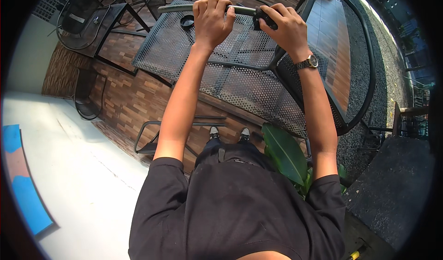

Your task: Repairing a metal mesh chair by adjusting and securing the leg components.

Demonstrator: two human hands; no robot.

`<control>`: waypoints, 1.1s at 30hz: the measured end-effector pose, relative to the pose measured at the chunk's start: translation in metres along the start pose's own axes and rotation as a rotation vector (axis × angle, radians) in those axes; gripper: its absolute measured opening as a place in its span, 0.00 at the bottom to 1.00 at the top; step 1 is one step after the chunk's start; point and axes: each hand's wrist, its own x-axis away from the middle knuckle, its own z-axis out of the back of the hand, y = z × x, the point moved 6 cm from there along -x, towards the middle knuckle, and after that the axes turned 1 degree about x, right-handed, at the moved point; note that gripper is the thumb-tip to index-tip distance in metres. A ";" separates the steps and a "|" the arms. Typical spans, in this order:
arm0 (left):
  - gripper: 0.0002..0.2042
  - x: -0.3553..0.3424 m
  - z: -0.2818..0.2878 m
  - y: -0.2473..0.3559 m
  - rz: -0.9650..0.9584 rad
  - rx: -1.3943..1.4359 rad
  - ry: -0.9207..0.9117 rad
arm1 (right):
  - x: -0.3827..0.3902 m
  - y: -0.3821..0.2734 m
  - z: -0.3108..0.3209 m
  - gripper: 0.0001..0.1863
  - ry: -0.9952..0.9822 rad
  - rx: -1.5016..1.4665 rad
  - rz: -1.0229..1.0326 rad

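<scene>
Crosswise over the far edge of the perforated metal tabletop (161, 43) runs the metal tube (177, 8), left hand (212, 26) curled round its middle, right hand (287, 29) clasping the black fitting (266, 20) at its right end.

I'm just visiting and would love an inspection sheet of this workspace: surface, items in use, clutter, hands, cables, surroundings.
Surface: perforated dark metal panel, with dark tubular framing across its near part.
Items in use: slim grey tube, lying across the panel's far end in this view; compact black piece at its right end, exact kind unclear.
Clutter: small round black item near the left hand.
Hands: left hand grips the tube; right hand grips the black piece.
Cables: nothing seen.
Surroundings: wood-patterned floor, large green leaf, gravel to the right.
</scene>
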 end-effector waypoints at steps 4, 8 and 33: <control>0.12 -0.002 -0.006 -0.001 -0.007 -0.003 -0.017 | -0.006 0.000 -0.003 0.19 -0.062 0.017 0.085; 0.12 -0.001 -0.006 -0.001 -0.019 0.001 -0.022 | 0.002 0.012 0.003 0.22 -0.075 -0.048 0.118; 0.12 -0.003 0.001 -0.007 0.002 0.020 -0.055 | -0.015 0.005 -0.001 0.18 -0.136 -0.131 0.040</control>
